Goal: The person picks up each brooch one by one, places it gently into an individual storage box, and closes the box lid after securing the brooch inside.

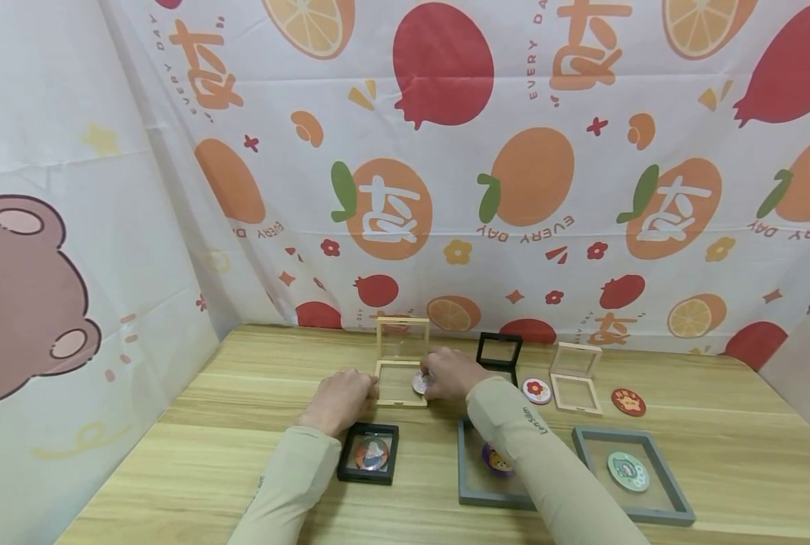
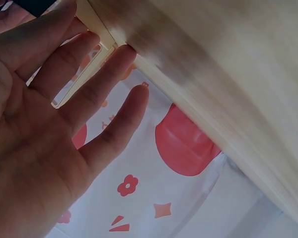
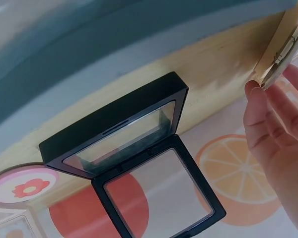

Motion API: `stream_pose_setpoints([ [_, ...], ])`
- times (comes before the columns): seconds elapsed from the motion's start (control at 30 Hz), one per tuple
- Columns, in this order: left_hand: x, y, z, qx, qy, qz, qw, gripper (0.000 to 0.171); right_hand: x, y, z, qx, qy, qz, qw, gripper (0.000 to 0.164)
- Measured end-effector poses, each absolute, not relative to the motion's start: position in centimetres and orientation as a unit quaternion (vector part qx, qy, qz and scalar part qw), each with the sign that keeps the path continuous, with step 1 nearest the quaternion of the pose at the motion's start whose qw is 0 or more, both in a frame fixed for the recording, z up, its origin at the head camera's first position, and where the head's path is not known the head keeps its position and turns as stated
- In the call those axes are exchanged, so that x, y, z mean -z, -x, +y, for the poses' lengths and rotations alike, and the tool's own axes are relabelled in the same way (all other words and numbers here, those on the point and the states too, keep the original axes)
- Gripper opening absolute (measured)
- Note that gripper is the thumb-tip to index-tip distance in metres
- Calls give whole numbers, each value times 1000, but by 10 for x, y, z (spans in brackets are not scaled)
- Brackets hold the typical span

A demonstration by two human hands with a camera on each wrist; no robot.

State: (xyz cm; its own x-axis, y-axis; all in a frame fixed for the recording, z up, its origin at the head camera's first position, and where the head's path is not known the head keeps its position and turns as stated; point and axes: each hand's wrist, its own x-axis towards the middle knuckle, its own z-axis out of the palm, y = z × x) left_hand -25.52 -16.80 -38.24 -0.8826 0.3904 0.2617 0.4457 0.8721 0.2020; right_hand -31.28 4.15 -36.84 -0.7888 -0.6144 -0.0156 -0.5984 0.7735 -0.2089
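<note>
My right hand (image 1: 451, 372) pinches a round pin badge (image 1: 419, 382) by its edge over the right side of an opened cream display frame (image 1: 402, 403). In the right wrist view, the badge (image 3: 284, 57) is tilted and its back shows a metal pin. The frame's lid (image 1: 403, 321) stands upright at the back. My left hand (image 1: 339, 400) rests its fingertips at the frame's left edge, and the left wrist view shows its fingers (image 2: 102, 79) spread and nearly straight. Just in front of it lies a closed black frame (image 1: 367, 478) with a badge inside.
Right of my right hand are an opened black frame (image 1: 499, 335), a flower badge (image 1: 537, 390), a smaller opened cream frame (image 1: 576, 409) and a red badge (image 1: 628, 402). Two grey frames (image 1: 493, 499) with badges lie in front, one partly under my right forearm. A printed curtain (image 1: 446, 166) hangs behind.
</note>
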Motion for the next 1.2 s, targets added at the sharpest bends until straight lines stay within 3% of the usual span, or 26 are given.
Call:
stream_pose_setpoints([
  [0.87,384,258,-168,105,216,-964,112,31,371,315,32,85,380,921,-14,8],
  [1.2,384,258,-168,105,212,-966,107,32,372,314,27,80,388,918,-4,10],
])
